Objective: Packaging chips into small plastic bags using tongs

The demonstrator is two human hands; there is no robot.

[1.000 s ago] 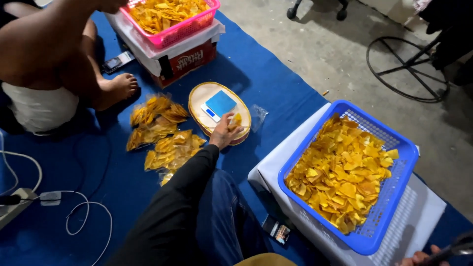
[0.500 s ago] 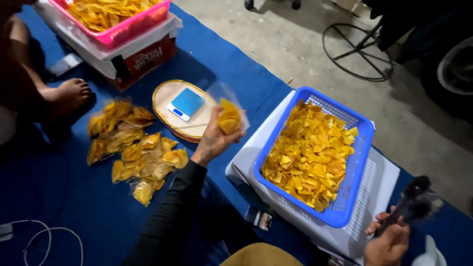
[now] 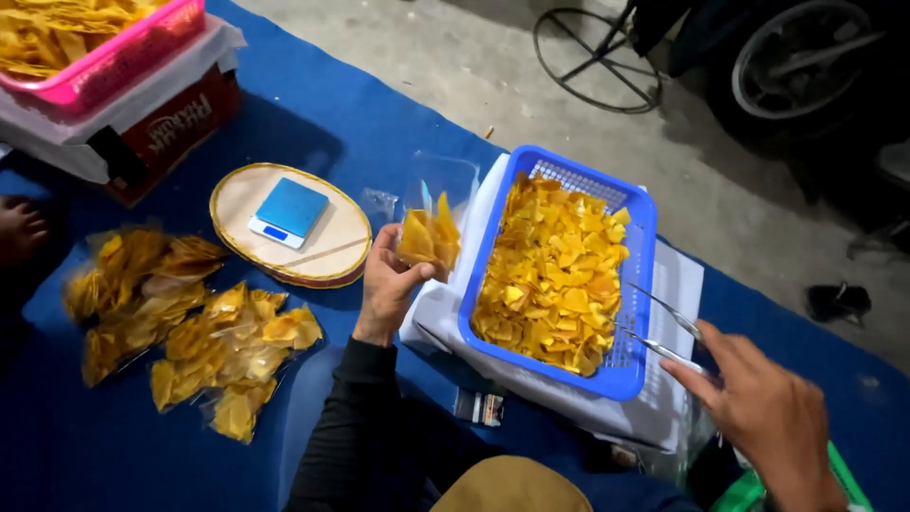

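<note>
Two bare hands are working near the middle of the frame. The left hand (image 3: 387, 287) is gripping a clear plastic bag partly filled with yellow chips (image 3: 431, 232), fingers closed round its lower part so the open mouth is standing upward, just beside the left wall of the blue plastic mesh basket of yellow chips (image 3: 637, 284). The right hand (image 3: 763, 412), at lower right, is pinching a pair of metal tongs (image 3: 664, 332), whose open tips are pointing over the basket's near right corner, seemingly ready to lift chips.

Left of centre, a small blue-topped digital scale (image 3: 287, 210) is sitting on a round woven tray (image 3: 327, 261), within easy reach of the bag. Several filled clear chip bags (image 3: 190, 322) are lying at lower left, and a pink basket of chips (image 3: 123, 62) is resting on a carton at upper left. Everything is sitting on a blue floor mat (image 3: 360, 123) spread over bare grey concrete (image 3: 455, 47); a vehicle wheel is showing at upper right.
</note>
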